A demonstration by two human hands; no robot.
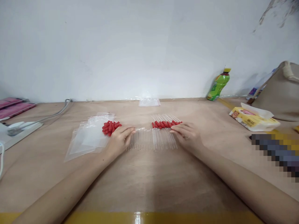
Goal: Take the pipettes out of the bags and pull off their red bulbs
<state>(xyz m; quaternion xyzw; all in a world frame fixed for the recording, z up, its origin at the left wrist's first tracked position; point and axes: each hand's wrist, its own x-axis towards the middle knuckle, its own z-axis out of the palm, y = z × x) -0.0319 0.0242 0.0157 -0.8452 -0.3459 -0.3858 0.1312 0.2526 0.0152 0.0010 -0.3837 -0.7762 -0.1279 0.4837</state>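
Note:
A row of clear glass dropper tubes lies side by side on the wooden table. My left hand rests at the row's left end, fingers stretched out and pressed to the tubes. My right hand lies at the right end, fingers flat and pointing left. Behind the row sits a second line of tubes fitted with red rubber bulbs. A loose heap of red bulbs lies just beyond my left hand, on a stack of clear plastic bags.
A small pile of clear bags sits by the wall. A green bottle leans at the back right, with a tissue pack and beige bag. A white power strip with cable and pink items are at left.

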